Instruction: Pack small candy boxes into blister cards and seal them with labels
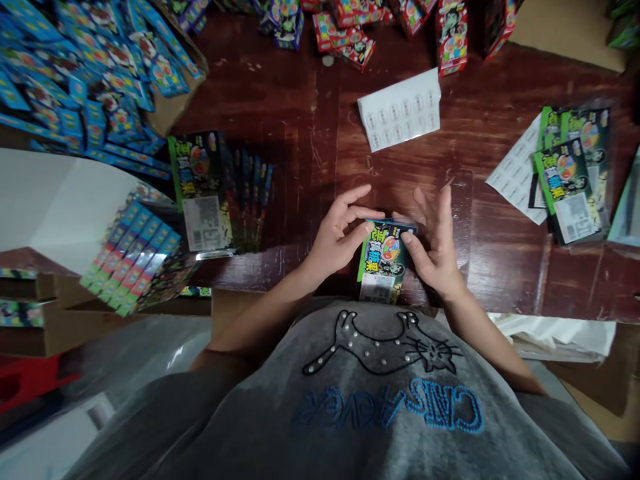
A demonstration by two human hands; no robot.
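A black and green candy box [384,260] with a pale label panel lies at the table's near edge, right in front of my body. My left hand [340,233] grips its left far corner, thumb on top and a finger along the far edge. On the right side, my right hand [436,243] has its thumb against the box and a blurred finger at the far edge; its other fingers are raised and spread. A white sheet of oval stickers [400,110] lies beyond both hands.
On the left stand a black candy box [200,190], a row of thin packs [250,193] and a stack of colourful packs [137,257]. Blue packs [115,80] fill a carton. Red packs [453,33] lie at the back. More black boxes [567,180] rest on a sticker sheet [517,177] at right.
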